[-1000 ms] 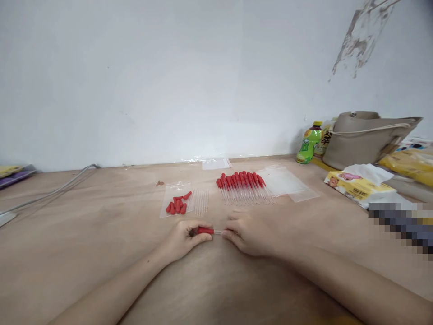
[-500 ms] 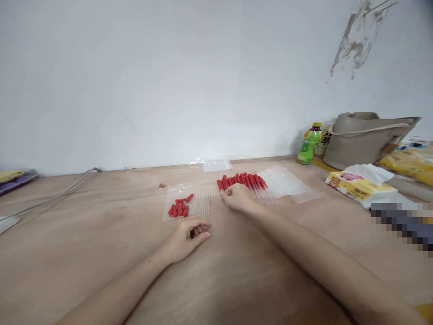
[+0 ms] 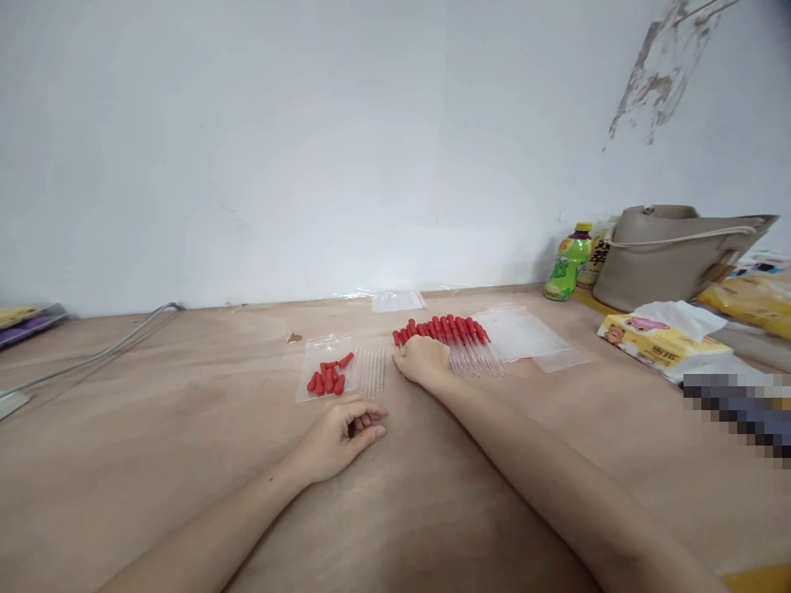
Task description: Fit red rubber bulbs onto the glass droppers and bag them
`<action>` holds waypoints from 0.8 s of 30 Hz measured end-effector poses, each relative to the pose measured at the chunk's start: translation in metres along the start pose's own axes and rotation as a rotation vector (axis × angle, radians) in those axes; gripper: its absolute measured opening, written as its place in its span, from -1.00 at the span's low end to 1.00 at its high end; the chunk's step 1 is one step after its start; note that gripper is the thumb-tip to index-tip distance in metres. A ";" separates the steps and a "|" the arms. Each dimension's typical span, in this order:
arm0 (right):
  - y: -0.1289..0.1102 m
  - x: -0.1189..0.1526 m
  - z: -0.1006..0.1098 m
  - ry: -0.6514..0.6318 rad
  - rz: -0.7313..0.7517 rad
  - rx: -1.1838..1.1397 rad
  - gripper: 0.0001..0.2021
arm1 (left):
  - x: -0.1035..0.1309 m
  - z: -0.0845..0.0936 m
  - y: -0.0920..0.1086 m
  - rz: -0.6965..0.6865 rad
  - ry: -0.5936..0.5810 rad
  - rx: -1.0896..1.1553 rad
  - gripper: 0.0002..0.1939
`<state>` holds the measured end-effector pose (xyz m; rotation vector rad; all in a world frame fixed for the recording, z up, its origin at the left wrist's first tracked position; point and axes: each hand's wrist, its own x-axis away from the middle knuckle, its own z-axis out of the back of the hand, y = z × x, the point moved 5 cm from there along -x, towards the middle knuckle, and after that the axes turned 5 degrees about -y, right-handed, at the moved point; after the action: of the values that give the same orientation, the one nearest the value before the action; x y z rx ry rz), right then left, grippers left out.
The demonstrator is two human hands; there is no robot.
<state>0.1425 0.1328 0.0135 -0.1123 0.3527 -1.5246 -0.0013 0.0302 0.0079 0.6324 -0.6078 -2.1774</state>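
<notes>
My right hand (image 3: 423,359) is at the left end of a row of droppers (image 3: 457,331) with red rubber bulbs and clear tubes. Its fingers are closed on the leftmost dropper (image 3: 396,338), whose red bulb shows just beyond them; the hand covers the tube. My left hand (image 3: 347,438) rests on the tabletop, loosely curled with thumb and fingers apart, holding nothing. Beyond it several loose red bulbs (image 3: 329,380) lie on a clear plastic bag (image 3: 306,354). Several bare clear tubes (image 3: 372,371) lie side by side just right of the bag.
Clear plastic bags (image 3: 519,331) lie right of the row, and a small bag (image 3: 399,302) lies by the wall. At the right are a green bottle (image 3: 567,263), a grey-beige bag (image 3: 655,255) and a tissue pack (image 3: 655,339). A grey cable (image 3: 117,349) runs along the left.
My right hand has shifted left and turned, and it now hides the dropper tube that showed below its fingers. The leftmost bulb sits slightly further left. My left hand stays put.
</notes>
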 end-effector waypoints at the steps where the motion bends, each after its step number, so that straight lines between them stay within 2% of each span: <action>1: 0.000 0.001 0.000 -0.004 -0.006 -0.001 -0.68 | 0.000 0.000 0.000 -0.002 0.001 -0.004 -0.83; 9: -0.002 0.004 0.003 -0.046 -0.038 -0.018 -0.64 | 0.001 0.000 0.001 -0.008 0.010 -0.021 -0.83; 18: -0.006 0.006 0.001 -0.038 -0.014 -0.039 -0.61 | 0.001 0.000 0.001 -0.029 0.011 -0.029 -0.84; 24: -0.018 0.010 0.000 -0.038 0.034 -0.048 -0.69 | 0.001 -0.001 0.001 -0.021 0.003 -0.031 -0.84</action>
<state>0.1256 0.1216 0.0171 -0.1720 0.3598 -1.4792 -0.0009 0.0292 0.0078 0.6278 -0.5674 -2.2012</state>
